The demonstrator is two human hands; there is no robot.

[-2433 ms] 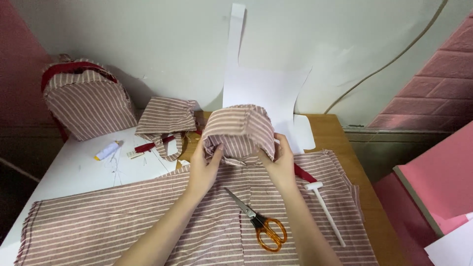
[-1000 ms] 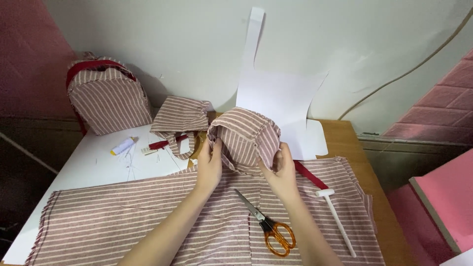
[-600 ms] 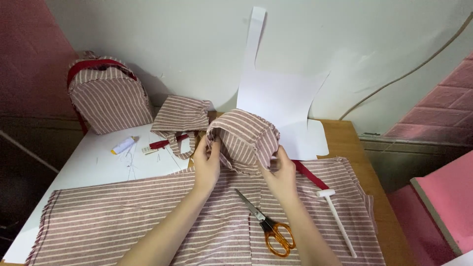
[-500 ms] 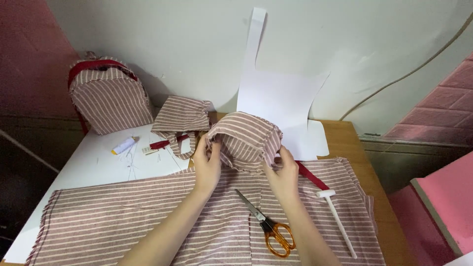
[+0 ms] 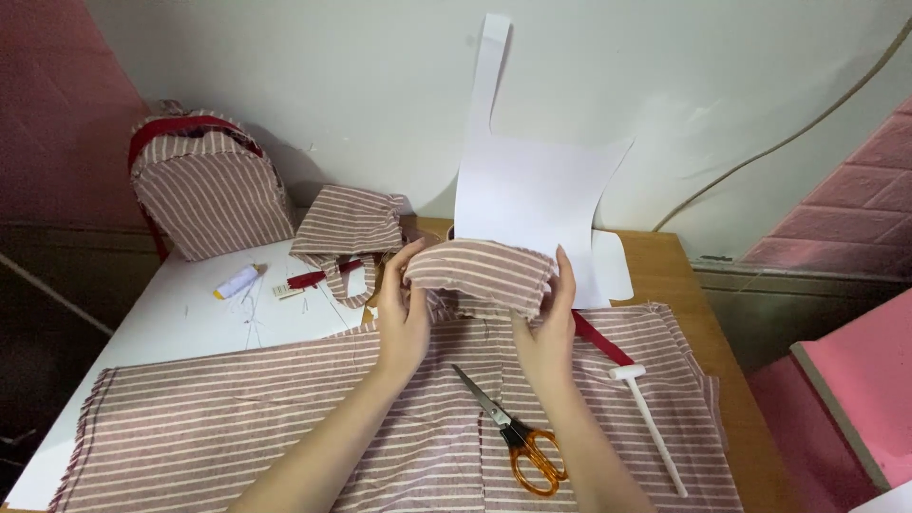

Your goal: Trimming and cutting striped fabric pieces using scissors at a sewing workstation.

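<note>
**Where things lie on the table**

A large cloth (image 5: 285,418) covers the near part of the table (image 5: 180,313). Scissors (image 5: 513,432) lie on it, right of centre, with a rod-like tool (image 5: 651,423) further right. Both hands hold a small fabric piece (image 5: 480,275) above the cloth's far edge. A backpack (image 5: 204,185) stands far left; a paper pattern (image 5: 532,199) leans against the wall behind.

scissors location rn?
Head view, lower centre-right: the orange-handled scissors lie on the striped cloth, just below the right hand, with the white T-shaped tool to their right.
</note>
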